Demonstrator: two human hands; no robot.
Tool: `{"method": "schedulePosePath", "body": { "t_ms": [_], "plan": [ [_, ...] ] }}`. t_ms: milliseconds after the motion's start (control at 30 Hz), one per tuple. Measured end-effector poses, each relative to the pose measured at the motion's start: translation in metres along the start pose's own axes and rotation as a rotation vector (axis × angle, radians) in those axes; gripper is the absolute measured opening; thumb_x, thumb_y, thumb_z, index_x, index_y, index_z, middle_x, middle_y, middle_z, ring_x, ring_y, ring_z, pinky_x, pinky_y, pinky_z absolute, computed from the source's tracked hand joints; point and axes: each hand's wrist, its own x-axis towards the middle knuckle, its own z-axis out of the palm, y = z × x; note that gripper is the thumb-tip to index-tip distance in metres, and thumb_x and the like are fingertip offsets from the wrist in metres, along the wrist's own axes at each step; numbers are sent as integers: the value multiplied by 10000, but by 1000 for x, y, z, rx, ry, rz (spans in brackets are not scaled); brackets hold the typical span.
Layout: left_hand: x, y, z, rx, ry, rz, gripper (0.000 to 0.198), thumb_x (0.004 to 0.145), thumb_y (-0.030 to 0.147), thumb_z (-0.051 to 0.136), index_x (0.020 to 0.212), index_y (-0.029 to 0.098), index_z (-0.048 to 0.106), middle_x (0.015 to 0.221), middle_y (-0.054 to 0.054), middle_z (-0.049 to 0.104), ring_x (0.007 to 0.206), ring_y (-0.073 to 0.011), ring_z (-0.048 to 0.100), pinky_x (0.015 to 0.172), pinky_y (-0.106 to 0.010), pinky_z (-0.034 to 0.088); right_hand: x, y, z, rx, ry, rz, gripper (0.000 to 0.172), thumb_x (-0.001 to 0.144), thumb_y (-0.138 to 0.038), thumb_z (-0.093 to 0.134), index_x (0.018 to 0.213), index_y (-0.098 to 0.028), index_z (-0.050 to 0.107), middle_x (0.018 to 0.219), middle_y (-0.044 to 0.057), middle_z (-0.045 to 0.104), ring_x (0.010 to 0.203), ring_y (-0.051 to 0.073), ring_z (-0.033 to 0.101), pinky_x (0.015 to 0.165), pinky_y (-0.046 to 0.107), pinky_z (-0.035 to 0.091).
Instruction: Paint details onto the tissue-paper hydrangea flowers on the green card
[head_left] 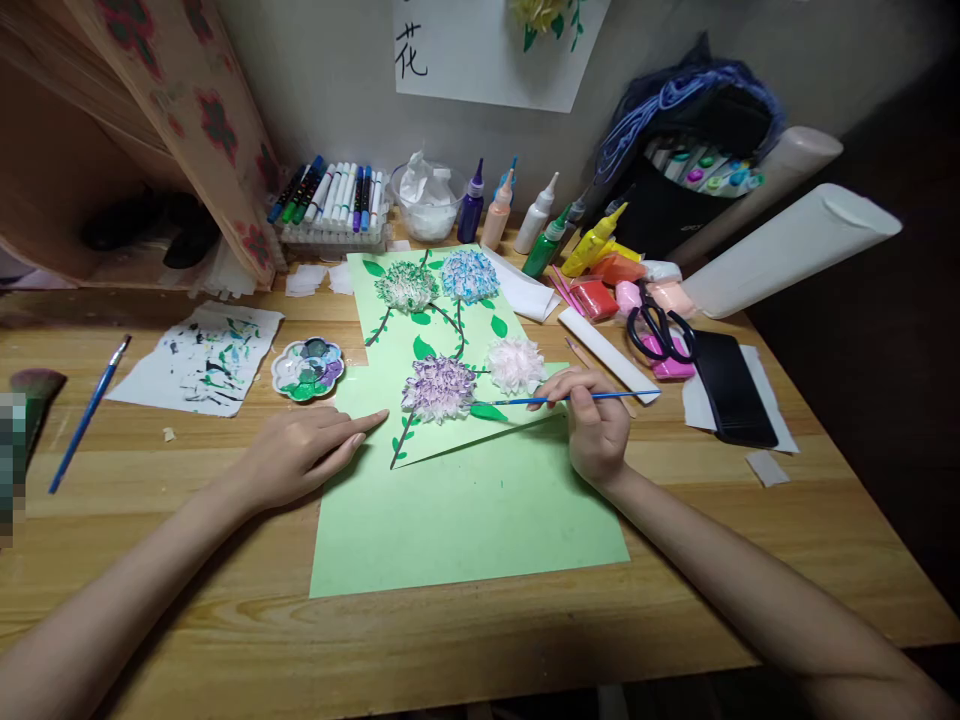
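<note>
My right hand pinches a thin blue paintbrush, its tip at a green painted leaf beside the purple paper flower. Flowers in pale pink, green and blue also stand out from the light green picture sheet, among painted stems and leaves. That sheet lies on a larger green sheet. With its index finger stretched toward the picture's left edge, my left hand rests palm down and holds nothing. A flower-shaped paint palette sits just beyond it.
A paint-stained tissue and another blue brush lie at the left. Markers, a plastic bowl and paint bottles line the wall. Black scissors, a phone and a white tube are at the right.
</note>
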Motion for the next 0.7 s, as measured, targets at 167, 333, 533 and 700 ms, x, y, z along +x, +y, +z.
{"method": "schedulePosePath", "body": {
  "t_ms": [167, 333, 533, 700],
  "plan": [
    [0, 0, 0, -10, 3, 0, 410, 981, 295, 334, 1343, 218, 509, 741, -18, 642, 674, -145, 563, 649, -255, 383, 0, 2, 0, -22, 12, 76, 231, 943, -301, 442, 785, -205, 580, 710, 7, 597, 677, 157, 611, 604, 300, 427],
    [0, -1, 1, -17, 13, -6, 403, 979, 296, 341, 1328, 223, 527, 741, -26, 646, 665, -144, 559, 634, -252, 379, 0, 4, -1, 37, 9, 98, 226, 946, -299, 442, 790, -205, 576, 705, 1, 600, 671, 150, 617, 607, 293, 417],
    [0, -1, 1, -2, 7, -13, 405, 981, 310, 331, 1316, 219, 540, 729, -30, 639, 660, -144, 555, 636, -253, 383, 1, 4, -2, 30, 57, 116, 218, 941, -303, 452, 784, -204, 568, 674, -9, 593, 659, 150, 614, 605, 288, 410],
    [0, -1, 1, 16, 8, -5, 405, 982, 303, 327, 1312, 211, 545, 710, -29, 627, 652, -145, 549, 622, -251, 372, 1, 5, -2, 1, 31, 111, 209, 941, -280, 456, 789, -200, 576, 673, -9, 601, 646, 141, 608, 598, 279, 398]
  ]
}}
